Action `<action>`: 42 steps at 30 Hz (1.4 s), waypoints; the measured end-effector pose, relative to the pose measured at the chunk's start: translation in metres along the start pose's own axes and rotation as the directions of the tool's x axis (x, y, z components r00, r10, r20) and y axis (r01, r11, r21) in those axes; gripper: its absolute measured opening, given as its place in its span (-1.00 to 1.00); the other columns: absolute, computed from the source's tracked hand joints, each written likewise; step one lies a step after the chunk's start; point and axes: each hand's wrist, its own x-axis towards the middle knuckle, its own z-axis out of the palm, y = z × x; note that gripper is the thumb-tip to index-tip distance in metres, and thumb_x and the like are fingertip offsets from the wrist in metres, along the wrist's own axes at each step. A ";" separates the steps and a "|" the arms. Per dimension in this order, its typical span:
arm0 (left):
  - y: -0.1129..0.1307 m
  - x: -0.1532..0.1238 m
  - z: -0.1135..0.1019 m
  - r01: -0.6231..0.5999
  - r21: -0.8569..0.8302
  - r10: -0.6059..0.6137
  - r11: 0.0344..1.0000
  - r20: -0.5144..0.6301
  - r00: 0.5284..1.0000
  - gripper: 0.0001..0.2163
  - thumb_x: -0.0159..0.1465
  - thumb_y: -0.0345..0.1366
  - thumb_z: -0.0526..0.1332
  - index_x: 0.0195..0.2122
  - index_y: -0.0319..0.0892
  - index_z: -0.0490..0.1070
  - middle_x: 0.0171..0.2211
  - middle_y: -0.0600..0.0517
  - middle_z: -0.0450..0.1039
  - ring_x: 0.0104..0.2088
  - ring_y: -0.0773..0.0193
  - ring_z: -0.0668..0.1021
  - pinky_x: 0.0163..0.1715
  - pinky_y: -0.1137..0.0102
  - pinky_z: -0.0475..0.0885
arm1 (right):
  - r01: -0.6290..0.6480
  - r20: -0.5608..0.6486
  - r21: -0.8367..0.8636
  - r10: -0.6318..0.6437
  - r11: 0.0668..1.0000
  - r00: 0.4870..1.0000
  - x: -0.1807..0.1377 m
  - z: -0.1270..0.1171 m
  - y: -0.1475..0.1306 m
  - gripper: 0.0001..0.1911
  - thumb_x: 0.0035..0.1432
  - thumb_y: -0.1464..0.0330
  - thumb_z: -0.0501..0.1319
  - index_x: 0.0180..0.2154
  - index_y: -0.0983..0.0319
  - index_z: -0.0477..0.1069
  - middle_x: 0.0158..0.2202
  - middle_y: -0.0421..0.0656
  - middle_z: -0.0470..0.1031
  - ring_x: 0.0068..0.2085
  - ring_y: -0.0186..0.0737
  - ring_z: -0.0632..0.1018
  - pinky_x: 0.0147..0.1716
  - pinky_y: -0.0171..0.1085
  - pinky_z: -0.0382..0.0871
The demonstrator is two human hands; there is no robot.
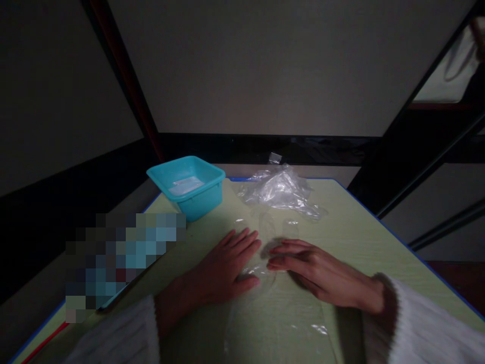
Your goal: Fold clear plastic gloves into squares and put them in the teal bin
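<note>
Left hand [227,263] flat, fingers released, pressing clear plastic sheet [280,313] onto green table [379,237]. Right hand [318,273] likewise flat on sheet. Teal tub [189,189] and crumpled plastic pile [282,192] near far edge. Right side open.

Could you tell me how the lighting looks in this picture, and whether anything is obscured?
Head view: dim overall, darkest toward the corners; the green table and teal tub catch the most light; small glints show on the crumpled plastic and on the clear sheet under the left hand and right hand; a pixelated block hides part of the left side.
</note>
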 end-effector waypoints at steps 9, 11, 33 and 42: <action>0.000 0.000 0.000 -0.001 0.007 0.002 1.000 -0.054 0.999 -0.36 0.17 -0.12 0.18 0.21 -0.28 0.03 0.26 -0.20 -0.08 0.26 0.02 -0.01 0.18 0.06 -0.05 | 0.045 -0.025 -0.003 -0.045 0.999 0.999 -0.005 -0.003 0.000 -0.61 0.11 0.64 -0.05 -0.09 0.29 0.36 -0.09 -0.02 0.46 0.05 -0.22 0.38 0.08 -0.06 0.22; -0.001 0.000 0.000 -0.008 0.009 0.008 1.000 -0.060 0.998 -0.36 0.16 -0.12 0.18 0.21 -0.28 0.03 0.26 -0.20 -0.08 0.26 0.02 0.00 0.18 0.07 -0.05 | 0.048 -0.010 -0.008 -0.048 0.999 0.999 -0.006 -0.005 0.001 -0.62 0.10 0.64 -0.04 -0.12 0.29 0.39 -0.08 -0.02 0.47 0.06 -0.23 0.38 0.10 -0.05 0.19; -0.007 -0.001 0.002 0.007 -0.022 -0.008 1.000 -0.063 0.998 -0.29 0.19 -0.08 0.15 0.26 -0.26 -0.12 0.28 -0.18 -0.20 0.27 0.00 -0.14 0.18 0.01 -0.12 | 0.069 -0.020 0.084 -0.068 0.994 0.998 -0.005 -0.007 -0.003 -0.62 0.09 0.61 -0.03 -0.09 0.29 0.38 -0.09 -0.07 0.48 0.04 -0.21 0.37 0.03 -0.11 0.27; -0.006 -0.003 -0.005 -0.073 0.024 0.076 0.997 -0.201 0.977 -0.51 0.31 -0.22 0.01 0.23 -0.21 -0.04 0.28 -0.17 -0.12 0.27 0.10 -0.05 0.19 0.03 -0.10 | 0.090 0.020 0.000 -0.090 0.996 0.996 -0.007 -0.005 -0.004 -0.71 0.11 0.56 -0.02 -0.21 0.31 0.41 -0.15 -0.08 0.47 -0.07 -0.17 0.40 -0.04 -0.15 0.29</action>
